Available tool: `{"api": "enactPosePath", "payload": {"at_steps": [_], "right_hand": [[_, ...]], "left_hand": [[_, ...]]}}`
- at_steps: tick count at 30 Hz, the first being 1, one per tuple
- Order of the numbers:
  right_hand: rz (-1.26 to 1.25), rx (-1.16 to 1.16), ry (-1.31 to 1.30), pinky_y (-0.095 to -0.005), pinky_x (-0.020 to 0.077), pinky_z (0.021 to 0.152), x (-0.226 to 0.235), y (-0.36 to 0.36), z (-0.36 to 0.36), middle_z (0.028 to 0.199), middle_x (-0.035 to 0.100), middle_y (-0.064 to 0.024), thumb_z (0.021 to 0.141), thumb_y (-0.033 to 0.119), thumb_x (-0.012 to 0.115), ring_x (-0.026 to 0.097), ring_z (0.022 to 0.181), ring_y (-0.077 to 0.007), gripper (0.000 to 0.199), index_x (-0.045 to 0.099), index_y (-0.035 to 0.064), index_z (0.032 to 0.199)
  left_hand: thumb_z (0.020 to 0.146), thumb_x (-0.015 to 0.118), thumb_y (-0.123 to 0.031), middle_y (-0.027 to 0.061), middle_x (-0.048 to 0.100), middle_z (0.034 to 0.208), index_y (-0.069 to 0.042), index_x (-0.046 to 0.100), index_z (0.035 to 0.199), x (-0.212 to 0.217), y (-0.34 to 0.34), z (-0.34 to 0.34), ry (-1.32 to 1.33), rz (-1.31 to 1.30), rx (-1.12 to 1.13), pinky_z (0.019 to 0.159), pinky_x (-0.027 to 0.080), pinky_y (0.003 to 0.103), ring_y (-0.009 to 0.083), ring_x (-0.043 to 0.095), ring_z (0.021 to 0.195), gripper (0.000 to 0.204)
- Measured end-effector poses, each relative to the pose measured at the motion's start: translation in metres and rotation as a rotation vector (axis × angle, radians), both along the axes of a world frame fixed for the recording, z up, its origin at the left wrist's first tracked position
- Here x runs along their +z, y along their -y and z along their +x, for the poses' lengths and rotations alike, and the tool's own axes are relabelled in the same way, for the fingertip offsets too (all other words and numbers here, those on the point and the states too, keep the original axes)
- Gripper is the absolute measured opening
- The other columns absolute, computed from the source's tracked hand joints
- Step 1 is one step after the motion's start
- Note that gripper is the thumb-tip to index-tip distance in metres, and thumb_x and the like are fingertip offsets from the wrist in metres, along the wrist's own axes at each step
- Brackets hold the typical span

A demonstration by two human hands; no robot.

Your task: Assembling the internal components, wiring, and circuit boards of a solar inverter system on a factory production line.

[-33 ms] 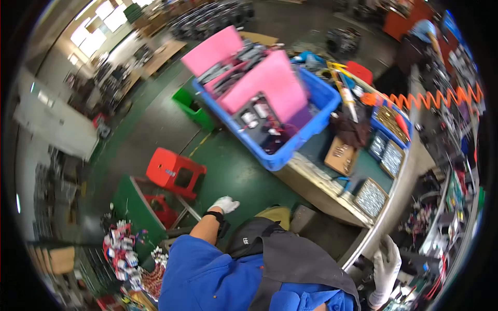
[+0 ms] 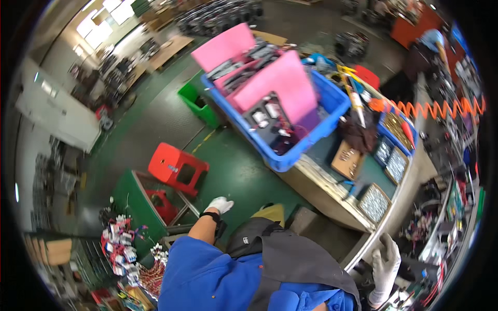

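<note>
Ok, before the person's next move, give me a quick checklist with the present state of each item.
1. Left hand gloved and empty: ok, it hangs over the green floor near the red stool.
2. Right hand free: ok, open at the workbench edge, holding nothing.
3. Blue bin resting on the workbench: ok.
4. Pink sheets inside the bin: ok, leaning.
5. Small parts trays within reach: cannot tell.

The person's blue jacket (image 2: 207, 274) is cut off by the bottom edge. The right hand (image 2: 385, 265) shows near the lower right rim, its wrist lost at the edge. Pink sheets (image 2: 275, 85) hide much of the blue bin (image 2: 332, 111) contents. Upper-left shelves blur.
</note>
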State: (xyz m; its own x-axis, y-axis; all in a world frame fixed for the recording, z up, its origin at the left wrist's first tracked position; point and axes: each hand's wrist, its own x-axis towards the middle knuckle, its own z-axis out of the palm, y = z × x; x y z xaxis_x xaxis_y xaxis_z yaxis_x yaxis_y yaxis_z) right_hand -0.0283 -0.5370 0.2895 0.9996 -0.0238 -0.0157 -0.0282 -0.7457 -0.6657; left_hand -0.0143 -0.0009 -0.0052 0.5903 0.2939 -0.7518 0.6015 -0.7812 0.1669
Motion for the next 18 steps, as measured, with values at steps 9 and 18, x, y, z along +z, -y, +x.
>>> {"api": "enactPosePath", "payload": {"at_steps": [9, 18], "right_hand": [[0.454, 0.664, -0.245, -0.0353, 0.0439, 0.094, -0.064, -0.372, 0.157, 0.108, 0.066, -0.0167, 0.08, 0.042, 0.066, 0.062, 0.104, -0.026, 0.056, 0.063, -0.004, 0.113], [0.535, 1.076, -0.748, -0.0312, 0.0416, 0.099, -0.131, -0.702, 0.321, 0.123, 0.062, -0.0138, 0.09, 0.029, 0.066, 0.055, 0.115, -0.019, 0.05, 0.055, -0.0042, 0.125]], "left_hand": [[0.089, 0.044, -0.053, 0.0246, 0.049, 0.137, -0.001, 0.055, 0.13, -0.122, -0.234, -0.082, -0.093, -0.092, 0.151, 0.108, 0.037, 0.042, 0.0379, 0.044, 0.13, 0.067], [0.091, 0.048, -0.048, 0.0217, 0.065, 0.111, -0.004, 0.066, 0.111, -0.128, -0.463, -0.02, 0.287, -0.095, 0.558, 0.095, 0.045, 0.044, 0.0369, 0.059, 0.111, 0.052]]}}
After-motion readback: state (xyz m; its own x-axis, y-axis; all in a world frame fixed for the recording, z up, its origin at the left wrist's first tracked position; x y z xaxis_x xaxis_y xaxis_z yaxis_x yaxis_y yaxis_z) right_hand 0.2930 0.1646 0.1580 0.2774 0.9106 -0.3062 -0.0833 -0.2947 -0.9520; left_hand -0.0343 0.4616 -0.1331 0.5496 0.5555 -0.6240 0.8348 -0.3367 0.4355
